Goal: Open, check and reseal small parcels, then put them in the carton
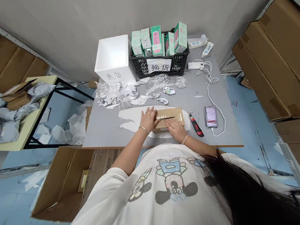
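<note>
A small brown cardboard box (172,113) with shiny tape on top lies in front of me on a white sheet (129,114). A dark gap runs between its top flaps. At the box's left end, my left hand (148,120) grips it, with the thumb by the gap. My right hand (176,129) holds the near flap, its fingertips at the gap's edge. What is inside the box is hidden. A red and black utility knife (196,125) lies just right of the box.
A phone (211,116) on a white cable sits at the right. Behind are crumpled paper and plastic wrap (116,93), a white foam box (115,72) and a black crate (140,66) of green boxes. A big open carton (62,184) stands on the floor at left.
</note>
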`<state>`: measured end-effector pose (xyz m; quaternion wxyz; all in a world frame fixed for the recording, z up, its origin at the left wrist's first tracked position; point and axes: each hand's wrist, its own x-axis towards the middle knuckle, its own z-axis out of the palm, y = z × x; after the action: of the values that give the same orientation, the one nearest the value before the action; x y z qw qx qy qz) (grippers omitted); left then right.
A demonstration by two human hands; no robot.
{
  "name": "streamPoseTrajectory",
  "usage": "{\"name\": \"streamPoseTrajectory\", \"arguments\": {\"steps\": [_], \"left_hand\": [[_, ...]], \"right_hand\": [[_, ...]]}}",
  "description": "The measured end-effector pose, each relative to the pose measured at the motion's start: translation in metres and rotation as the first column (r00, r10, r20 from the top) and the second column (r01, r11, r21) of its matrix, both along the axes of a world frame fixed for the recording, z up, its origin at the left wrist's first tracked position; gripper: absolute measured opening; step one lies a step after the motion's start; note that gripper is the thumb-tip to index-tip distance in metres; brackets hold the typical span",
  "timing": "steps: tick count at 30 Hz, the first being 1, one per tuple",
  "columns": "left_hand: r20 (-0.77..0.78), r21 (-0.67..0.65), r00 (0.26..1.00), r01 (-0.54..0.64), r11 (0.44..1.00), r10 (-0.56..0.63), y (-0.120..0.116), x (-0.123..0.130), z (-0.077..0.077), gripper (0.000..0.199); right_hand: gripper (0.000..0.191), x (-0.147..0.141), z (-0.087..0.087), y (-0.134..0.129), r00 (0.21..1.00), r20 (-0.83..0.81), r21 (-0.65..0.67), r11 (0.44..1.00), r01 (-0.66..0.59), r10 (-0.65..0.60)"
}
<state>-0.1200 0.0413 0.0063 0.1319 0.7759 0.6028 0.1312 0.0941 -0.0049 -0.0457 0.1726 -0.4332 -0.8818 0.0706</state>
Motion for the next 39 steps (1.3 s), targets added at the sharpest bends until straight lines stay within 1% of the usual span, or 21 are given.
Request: {"name": "streamPoseTrajectory", "arguments": {"steps": [2, 3, 5, 7, 9, 11, 12, 14, 16, 18, 20, 21, 23, 26, 28, 30, 31, 32, 34, 36, 39], "left_hand": [[-0.077, -0.015, 0.98, 0.184, 0.983, -0.185, 0.011, -0.003, -0.001, 0.042], [-0.108, -0.018, 0.964, 0.243, 0.97, -0.244, 0.015, -0.004, -0.001, 0.041], [-0.158, -0.009, 0.937, 0.316, 0.949, -0.313, 0.02, -0.005, -0.001, 0.041], [-0.197, -0.025, 0.922, 0.335, 0.942, -0.333, 0.024, -0.006, 0.002, 0.038], [-0.225, -0.083, 0.927, 0.29, 0.953, -0.301, 0.03, -0.008, 0.007, 0.037], [-0.208, -0.141, 0.946, 0.221, 0.965, -0.247, 0.042, -0.012, 0.013, 0.036], [-0.167, -0.161, 0.96, 0.198, 0.967, -0.224, 0.051, -0.014, 0.015, 0.036], [-0.014, -0.203, 0.984, 0.17, 0.964, -0.177, 0.07, -0.019, 0.016, 0.038], [0.175, -0.292, 0.981, 0.131, 0.947, -0.082, 0.087, -0.024, 0.011, 0.043], [0.31, -0.43, 0.949, 0.078, 0.899, 0.066, 0.097, -0.027, 0.0, 0.047], [0.354, -0.541, 0.91, 0.012, 0.841, 0.215, 0.098, -0.027, -0.012, 0.048], [0.359, -0.568, 0.893, -0.021, 0.823, 0.271, 0.097, -0.026, -0.018, 0.048], [0.366, -0.566, 0.868, -0.08, 0.82, 0.337, 0.091, -0.025, -0.026, 0.047], [0.381, -0.5, 0.865, -0.105, 0.86, 0.327, 0.087, -0.026, -0.03, 0.047], [0.381, -0.438, 0.879, -0.101, 0.893, 0.286, 0.089, -0.028, -0.027, 0.048], [0.372, -0.37, 0.892, -0.111, 0.923, 0.256, 0.094, -0.03, -0.023, 0.048], [0.368, -0.34, 0.896, -0.118, 0.933, 0.248, 0.096, -0.031, -0.021, 0.047], [0.361, -0.319, 0.9, -0.126, 0.939, 0.243, 0.098, -0.031, -0.02, 0.046], [0.342, -0.296, 0.907, -0.143, 0.944, 0.245, 0.1, -0.032, -0.018, 0.045], [0.316, -0.293, 0.91, -0.175, 0.94, 0.268, 0.1, -0.031, -0.017, 0.045], [0.268, -0.285, 0.908, -0.244, 0.927, 0.321, 0.095, -0.029, -0.012, 0.042]], "right_hand": [[0.042, 0.0, 0.0, 0.002, 1.0, -0.005, -0.002, 1.0, -0.007, 0.007], [0.041, -0.001, 0.0, 0.002, 1.0, -0.009, -0.001, 1.0, -0.01, 0.01], [0.04, -0.001, 0.0, 0.003, 1.0, -0.017, 0.003, 1.0, -0.016, 0.016], [0.039, 0.0, 0.0, 0.003, 0.999, -0.028, 0.01, 1.0, -0.023, 0.023], [0.039, 0.001, 0.0, 0.001, 0.998, -0.041, 0.018, 0.999, -0.038, 0.038], [0.038, 0.003, 0.0, -0.001, 0.997, -0.051, 0.022, 0.998, -0.055, 0.056], [0.038, 0.004, 0.001, -0.002, 0.997, -0.055, 0.021, 0.998, -0.061, 0.062], [0.038, 0.005, 0.003, -0.003, 0.996, -0.059, 0.013, 0.998, -0.062, 0.062], [0.037, 0.005, 0.008, -0.004, 0.996, -0.062, -0.01, 0.998, -0.059, 0.058], [0.035, 0.005, 0.015, -0.004, 0.996, -0.055, -0.052, 0.996, -0.069, 0.066], [0.033, 0.004, 0.025, -0.003, 0.995, -0.041, -0.099, 0.991, -0.093, 0.089], [0.033, 0.004, 0.031, -0.003, 0.996, -0.034, -0.116, 0.989, -0.089, 0.085], [0.039, 0.002, 0.043, 0.001, 0.999, -0.028, -0.14, 0.99, -0.031, 0.027], [0.053, 0.004, 0.061, 0.008, 0.996, -0.018, -0.176, 0.981, 0.086, -0.09], [0.053, 0.008, 0.071, 0.012, 0.998, 0.006, -0.172, 0.983, 0.062, -0.061], [0.037, 0.014, 0.075, 0.012, 0.998, 0.046, -0.132, 0.991, -0.027, 0.034], [0.029, 0.017, 0.074, 0.011, 0.995, 0.067, -0.105, 0.992, -0.073, 0.08], [0.025, 0.02, 0.072, 0.009, 0.99, 0.085, -0.078, 0.991, -0.108, 0.114], [0.029, 0.023, 0.062, 0.002, 0.983, 0.11, -0.025, 0.989, -0.148, 0.149], [0.033, 0.025, 0.051, -0.004, 0.98, 0.126, 0.01, 0.987, -0.159, 0.156], [0.035, 0.023, 0.04, -0.012, 0.981, 0.131, 0.009, 0.989, -0.149, 0.146]]}}
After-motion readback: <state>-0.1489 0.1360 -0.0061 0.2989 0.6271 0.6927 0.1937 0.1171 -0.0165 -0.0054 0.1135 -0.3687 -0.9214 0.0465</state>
